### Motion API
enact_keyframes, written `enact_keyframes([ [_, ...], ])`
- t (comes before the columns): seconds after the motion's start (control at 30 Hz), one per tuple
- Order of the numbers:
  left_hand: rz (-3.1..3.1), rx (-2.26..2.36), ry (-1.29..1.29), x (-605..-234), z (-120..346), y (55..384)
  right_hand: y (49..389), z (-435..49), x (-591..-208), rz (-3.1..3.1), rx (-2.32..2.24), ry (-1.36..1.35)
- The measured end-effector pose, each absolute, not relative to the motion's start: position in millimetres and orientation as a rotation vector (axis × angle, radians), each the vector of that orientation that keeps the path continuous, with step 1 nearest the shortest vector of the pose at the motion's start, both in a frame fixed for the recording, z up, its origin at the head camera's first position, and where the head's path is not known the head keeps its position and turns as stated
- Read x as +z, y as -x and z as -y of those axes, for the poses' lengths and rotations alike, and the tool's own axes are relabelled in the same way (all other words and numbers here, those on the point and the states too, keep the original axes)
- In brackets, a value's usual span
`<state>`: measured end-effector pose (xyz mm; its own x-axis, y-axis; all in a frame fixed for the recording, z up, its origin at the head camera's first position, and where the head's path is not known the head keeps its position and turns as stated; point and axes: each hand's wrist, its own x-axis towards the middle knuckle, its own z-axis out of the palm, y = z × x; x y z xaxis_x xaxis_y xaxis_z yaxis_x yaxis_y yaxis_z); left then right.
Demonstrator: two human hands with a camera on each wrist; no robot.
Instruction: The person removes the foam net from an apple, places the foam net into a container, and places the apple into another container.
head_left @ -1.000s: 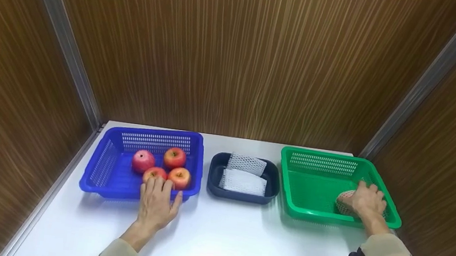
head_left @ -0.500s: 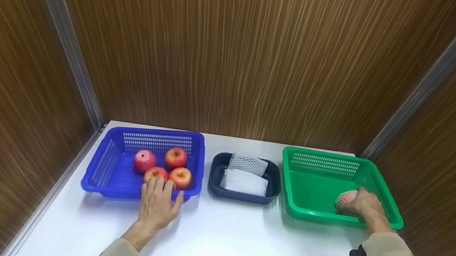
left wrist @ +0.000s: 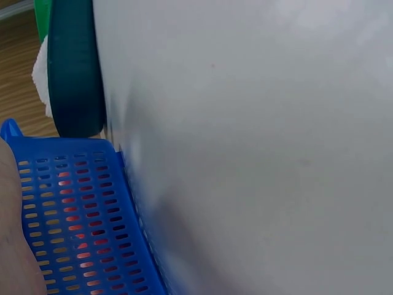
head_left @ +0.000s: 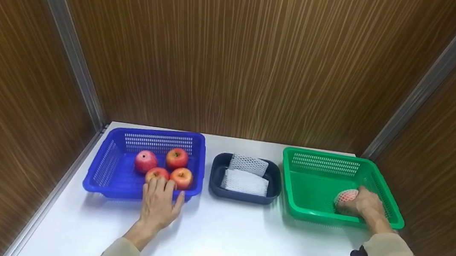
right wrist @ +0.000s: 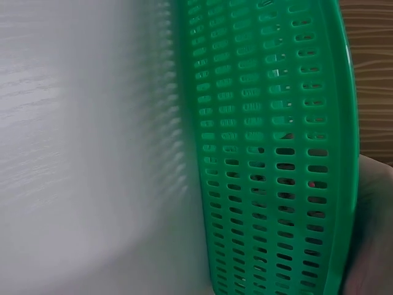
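Observation:
In the head view my left hand lies over the front rim of the blue basket, its fingers relaxed and reaching the near apple, whose front they hide. Beside that one are a yellowish-red apple, a red apple and a pinker apple. My right hand reaches into the green basket and grips an apple in a white foam net near the front right; its fingertips are hidden. Both wrist views show mainly basket walls, with only part of each hand at the edge.
Between the baskets stands a dark tray with white foam nets in it. The white table extends in front. Wood-grain panels enclose the back and both sides.
My right hand's fingers, spread over the netted apple a second ago, have drawn in and curled beside it. The left hand stays at the blue basket's front rim.

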<state>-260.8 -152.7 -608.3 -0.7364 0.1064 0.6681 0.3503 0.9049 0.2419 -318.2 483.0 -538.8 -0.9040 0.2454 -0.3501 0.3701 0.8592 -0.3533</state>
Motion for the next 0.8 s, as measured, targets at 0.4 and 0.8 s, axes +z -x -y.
enact_keyframes([
  [0.4,2.410,-0.469,0.311,-605.9,152.0,259.2,309.2,-470.4,-523.9,-2.814,-0.688,-0.409],
  [0.8,2.382,-0.445,0.310,-605.9,151.9,260.9,312.7,-448.9,-501.1,-3.006,-0.668,-0.286],
])
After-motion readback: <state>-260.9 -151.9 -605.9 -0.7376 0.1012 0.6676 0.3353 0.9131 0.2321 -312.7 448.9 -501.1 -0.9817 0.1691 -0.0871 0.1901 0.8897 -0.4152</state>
